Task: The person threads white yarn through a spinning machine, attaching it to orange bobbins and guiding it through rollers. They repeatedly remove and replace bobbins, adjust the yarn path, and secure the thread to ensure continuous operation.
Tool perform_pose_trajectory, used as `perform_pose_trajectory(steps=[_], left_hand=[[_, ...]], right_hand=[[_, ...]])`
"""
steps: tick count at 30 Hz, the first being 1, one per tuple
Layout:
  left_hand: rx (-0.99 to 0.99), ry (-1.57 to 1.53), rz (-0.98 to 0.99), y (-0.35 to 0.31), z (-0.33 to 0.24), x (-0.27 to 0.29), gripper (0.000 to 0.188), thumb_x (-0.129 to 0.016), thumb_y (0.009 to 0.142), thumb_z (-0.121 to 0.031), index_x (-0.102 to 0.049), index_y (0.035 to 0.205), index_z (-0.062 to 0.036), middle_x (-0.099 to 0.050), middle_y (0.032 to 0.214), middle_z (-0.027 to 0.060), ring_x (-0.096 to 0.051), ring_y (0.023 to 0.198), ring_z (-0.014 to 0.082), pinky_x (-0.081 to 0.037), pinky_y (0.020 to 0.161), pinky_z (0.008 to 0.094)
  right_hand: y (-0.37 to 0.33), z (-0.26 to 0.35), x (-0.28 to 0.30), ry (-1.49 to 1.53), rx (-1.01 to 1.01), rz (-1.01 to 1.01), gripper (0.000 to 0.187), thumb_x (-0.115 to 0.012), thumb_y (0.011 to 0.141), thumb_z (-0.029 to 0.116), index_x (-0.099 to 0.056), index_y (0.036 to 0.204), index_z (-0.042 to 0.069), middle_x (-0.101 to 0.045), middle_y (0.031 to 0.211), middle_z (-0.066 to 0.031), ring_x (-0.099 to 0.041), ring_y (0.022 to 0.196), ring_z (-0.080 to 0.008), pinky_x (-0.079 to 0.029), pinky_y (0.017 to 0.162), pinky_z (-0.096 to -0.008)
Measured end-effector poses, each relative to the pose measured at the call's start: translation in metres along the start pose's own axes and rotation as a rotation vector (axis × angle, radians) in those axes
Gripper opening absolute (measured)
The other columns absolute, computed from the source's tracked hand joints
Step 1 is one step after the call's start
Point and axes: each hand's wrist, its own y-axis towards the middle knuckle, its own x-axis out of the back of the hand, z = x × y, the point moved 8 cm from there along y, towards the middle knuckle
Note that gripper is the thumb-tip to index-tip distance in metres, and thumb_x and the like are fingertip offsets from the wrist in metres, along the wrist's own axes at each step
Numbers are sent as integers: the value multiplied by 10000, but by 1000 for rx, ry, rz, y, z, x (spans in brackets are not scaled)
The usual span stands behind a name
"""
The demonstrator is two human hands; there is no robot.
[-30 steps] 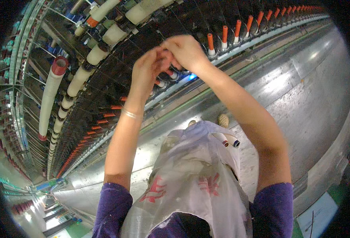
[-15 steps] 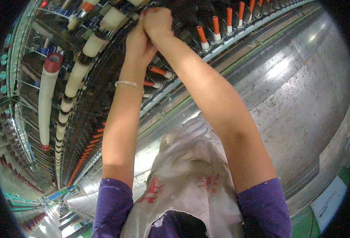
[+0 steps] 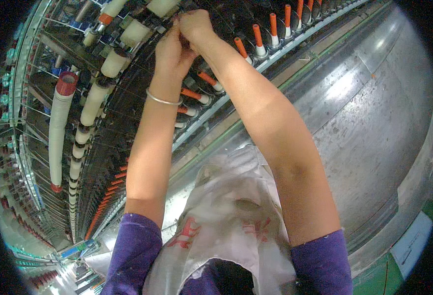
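Both hands meet at the top of the view, close against the roller section of a spinning frame. My right hand (image 3: pixel 196 25) is closed, its fingers curled in a pinch beside the fingertips of my left hand (image 3: pixel 169 55). The left fingers are bent inward and partly covered by the right hand. Whatever lies between the fingertips is hidden or too fine to see. Pale rollers (image 3: pixel 136 33) are to the left of the hands. Below and to the right runs a row of spindles with orange-and-white tubes (image 3: pixel 257 37); some orange tubes (image 3: pixel 194 95) show between my forearms.
A large white yarn package with a red end (image 3: pixel 61 118) hangs at the left. The pale spindle rail (image 3: pixel 275 51) curves along the machine's near side. Metal panelling (image 3: pixel 363 113) spreads out at the right. My light apron (image 3: pixel 231 196) hangs below my arms.
The hands stay together at nearly the same place. My left wrist has turned slightly, and its bracelet sits differently. The machine has shifted a little in view.
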Motion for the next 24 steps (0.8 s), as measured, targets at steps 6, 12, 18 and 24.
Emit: perform_pose_trajectory(steps=[6, 12, 18, 24], left_hand=[[-35, 89, -87, -7, -10, 11, 271, -414, 908, -231, -488, 1077, -32, -549, 1019, 91, -538, 929, 219, -462, 785, 375], [4, -128, -77, -10, -4, 15, 327, -377, 914, -281, -467, 1092, -22, -476, 1152, 131, -469, 1059, 267, -401, 886, 461], [161, -658, -65, 31, -3, 49, 284, -394, 889, -211, -496, 1056, -4, -522, 1115, 148, -469, 1074, 296, -293, 966, 517], [267, -786, 72, 30, 15, 40, 108, -568, 808, -101, -577, 870, -13, -608, 765, 95, -591, 749, 214, -499, 740, 359]], right_hand=[[-2, -15, -10, 42, -100, -89, 230, -595, 713, 143, -599, 788, -75, -596, 862, -278, -605, 811, -374, -487, 696, -417], [-21, 27, -14, -298, -8, 398, 210, -480, 791, 111, -623, 849, -32, -624, 717, -146, -614, 599, -259, -497, 535, -360], [-18, 58, -20, -1166, 394, 697, 144, -505, 788, 99, -549, 861, -16, -572, 734, -165, -536, 617, -282, -439, 557, -388], [-80, 77, 1, -887, 939, 632, 207, -458, 776, 117, -618, 740, -10, -604, 699, -205, -613, 640, -324, -501, 608, -401]])
